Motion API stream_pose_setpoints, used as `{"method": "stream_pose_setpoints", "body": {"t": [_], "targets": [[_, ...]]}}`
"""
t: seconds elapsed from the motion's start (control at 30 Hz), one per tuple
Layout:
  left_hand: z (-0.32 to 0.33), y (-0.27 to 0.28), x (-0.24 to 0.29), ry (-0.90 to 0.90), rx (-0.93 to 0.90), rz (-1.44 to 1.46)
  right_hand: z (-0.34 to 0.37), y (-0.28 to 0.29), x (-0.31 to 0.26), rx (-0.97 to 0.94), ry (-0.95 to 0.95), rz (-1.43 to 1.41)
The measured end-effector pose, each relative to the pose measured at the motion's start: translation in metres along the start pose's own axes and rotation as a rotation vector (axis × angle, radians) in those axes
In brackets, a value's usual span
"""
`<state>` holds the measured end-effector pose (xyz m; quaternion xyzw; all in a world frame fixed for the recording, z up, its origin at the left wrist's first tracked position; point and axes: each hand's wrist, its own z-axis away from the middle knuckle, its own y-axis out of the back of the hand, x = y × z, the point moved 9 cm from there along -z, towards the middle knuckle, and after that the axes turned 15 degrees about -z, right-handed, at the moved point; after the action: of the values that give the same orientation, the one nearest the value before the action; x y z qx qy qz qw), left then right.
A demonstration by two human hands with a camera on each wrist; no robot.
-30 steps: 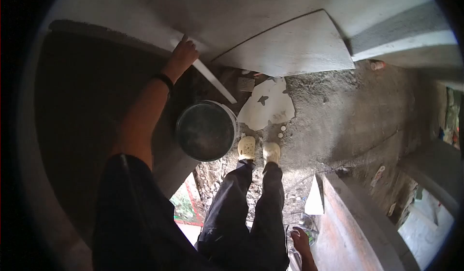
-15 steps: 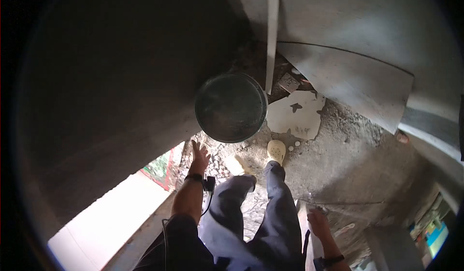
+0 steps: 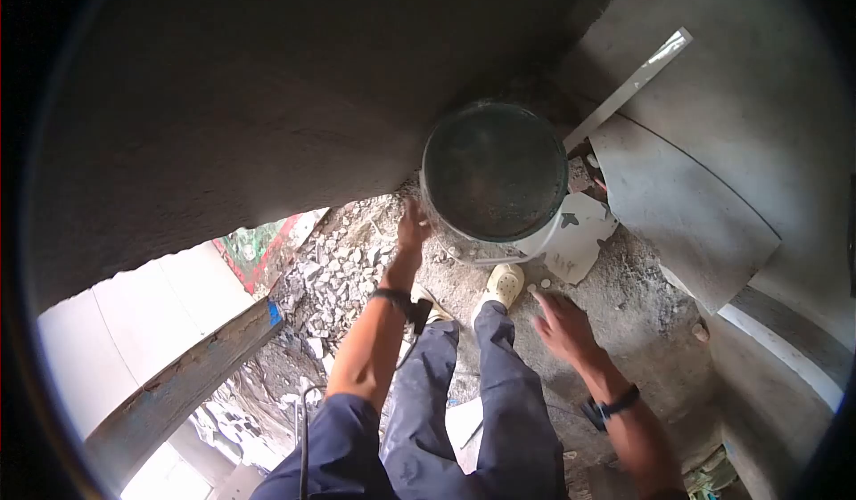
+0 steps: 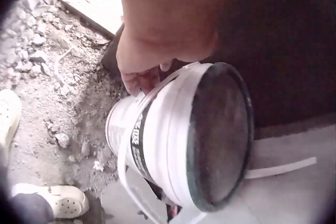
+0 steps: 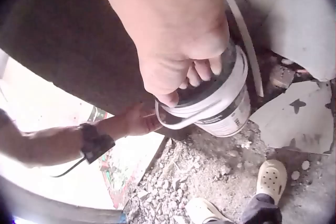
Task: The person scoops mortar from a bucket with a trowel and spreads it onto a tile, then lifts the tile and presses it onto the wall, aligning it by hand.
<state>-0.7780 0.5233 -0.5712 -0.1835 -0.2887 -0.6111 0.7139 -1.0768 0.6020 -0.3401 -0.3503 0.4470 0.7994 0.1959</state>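
A white bucket (image 4: pixel 170 124) with a dark round top (image 3: pixel 495 170) stands on the rough ground, its pale handle (image 5: pixel 202 111) hanging at the side. Beside the bucket's left side is my left hand (image 3: pixel 411 237); in the left wrist view, this hand (image 4: pixel 142 64) has its fingers by the bucket wall and handle, contact unclear. My right hand (image 3: pixel 566 329) hangs in the air at the lower right of the bucket, fingers extended and holding nothing. The right wrist view shows this hand (image 5: pixel 181 69) in front of the bucket's top. A white strip (image 3: pixel 629 90) leans behind the bucket.
A flat white broken piece (image 3: pixel 580 241) and a grey sheet (image 3: pixel 687 206) lie right of the bucket. Gravel (image 3: pixel 343 268) covers the ground at left, below a dark wall (image 3: pixel 241 99). Two pale clogs (image 3: pixel 506 284) stand in front of the bucket.
My left hand has let go of the white strip and come down beside the bucket. My right hand has risen toward the bucket. The head view has turned, shifting the bucket rightward.
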Motion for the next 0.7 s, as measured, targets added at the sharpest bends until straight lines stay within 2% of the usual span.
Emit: {"method": "stream_pose_setpoints", "body": {"t": [0.03,0.07,0.1,0.13,0.17,0.23,0.27,0.3,0.37,0.4,0.43,0.47,0.5,0.57,0.6,0.67,0.7], "targets": [[0.017,0.005,0.000,0.010,0.044,-0.004,-0.026,0.005,-0.030,0.074,0.161,0.069],[0.039,0.000,0.012,-0.006,0.060,0.109,-0.045,0.000,-0.041,0.069,0.186,0.072],[0.057,-0.003,0.022,-0.028,0.012,0.130,-0.063,-0.008,-0.054,0.120,0.283,0.204],[0.080,-0.010,0.042,-0.159,-0.053,0.172,-0.075,-0.014,-0.066,0.174,0.379,0.331],[0.085,-0.013,0.045,-0.206,-0.131,0.096,-0.083,-0.021,-0.065,0.170,0.407,0.328],[0.122,-0.012,0.085,-0.234,0.049,-0.249,-0.103,-0.038,-0.024,-0.068,0.140,0.366],[0.131,-0.013,0.099,-0.670,0.321,-0.731,-0.113,-0.034,-0.017,-0.106,0.059,0.303],[0.168,-0.037,0.132,-0.866,0.163,-0.909,-0.120,-0.033,-0.010,-0.148,-0.026,0.241],[0.199,-0.090,0.129,-1.154,0.024,-1.262,-0.132,-0.025,-0.020,-0.195,0.004,0.249],[0.209,-0.104,0.130,-1.162,0.031,-1.450,-0.134,-0.020,-0.021,-0.179,0.073,0.087],[0.195,-0.112,0.128,-1.092,-0.096,-1.350,-0.134,-0.014,-0.021,-0.172,0.140,-0.073],[0.180,-0.114,0.121,-0.999,-0.069,-1.289,-0.134,-0.012,-0.019,-0.208,0.185,-0.056],[0.179,-0.109,0.132,-0.993,-0.002,-1.272,-0.136,-0.015,-0.027,-0.231,0.236,-0.028],[0.179,-0.104,0.138,-0.918,-0.033,-1.380,-0.139,-0.016,-0.033,-0.223,0.239,0.158],[0.184,-0.095,0.140,-0.908,0.012,-1.370,-0.137,-0.016,-0.053,-0.238,0.276,0.173],[0.188,-0.070,0.139,-0.878,-0.071,-1.257,-0.136,-0.027,-0.075,-0.362,0.126,0.313],[0.203,-0.056,0.133,-0.961,-0.123,-1.226,-0.117,-0.034,-0.093,-0.413,0.179,0.267]]}}
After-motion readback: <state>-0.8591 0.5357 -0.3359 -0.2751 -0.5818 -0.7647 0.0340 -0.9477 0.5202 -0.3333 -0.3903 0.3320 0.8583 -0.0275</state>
